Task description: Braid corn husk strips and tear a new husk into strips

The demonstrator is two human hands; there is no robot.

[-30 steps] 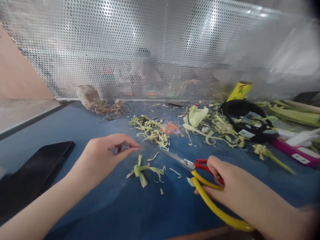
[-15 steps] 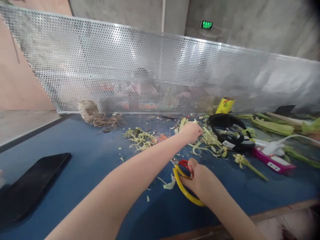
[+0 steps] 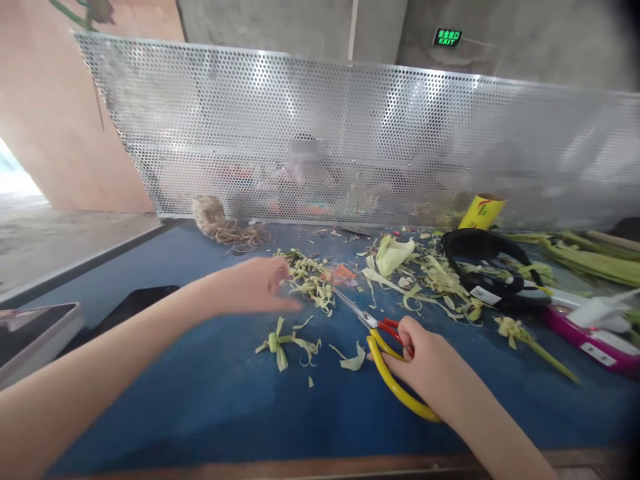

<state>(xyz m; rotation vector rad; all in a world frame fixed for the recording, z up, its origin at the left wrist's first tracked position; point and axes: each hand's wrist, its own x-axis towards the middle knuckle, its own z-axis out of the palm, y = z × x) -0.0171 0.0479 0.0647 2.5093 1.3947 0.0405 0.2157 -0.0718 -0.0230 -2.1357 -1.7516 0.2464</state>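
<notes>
My right hand [image 3: 425, 353] grips scissors [image 3: 385, 333] with red and yellow handles. Their metal blades point up and to the left, toward the middle of the table. My left hand [image 3: 255, 285] hovers over the table left of the blades, slightly blurred, thumb apart from the fingers and nothing visible in it. Just beyond its fingertips lies a pile of knotted pale-green leaf strips [image 3: 311, 273]. Below the hand, a small woven leaf piece [image 3: 278, 343] with loose strips sits on the blue table [image 3: 210, 400]. A pale leaf scrap [image 3: 354, 359] lies near the scissors.
Husk-like leaves [image 3: 393, 255] and shreds are scattered at the back. To the right are a black headset [image 3: 493, 267], a magenta power strip [image 3: 590, 340] and a yellow roll [image 3: 483, 212]. Twine [image 3: 235, 233], phones [image 3: 35, 333] and a perforated metal screen [image 3: 325, 107] border the area.
My left hand has moved left, away from the leaves at the back, uncovering the woven piece. The right hand still holds the scissors. The view has shifted left.
</notes>
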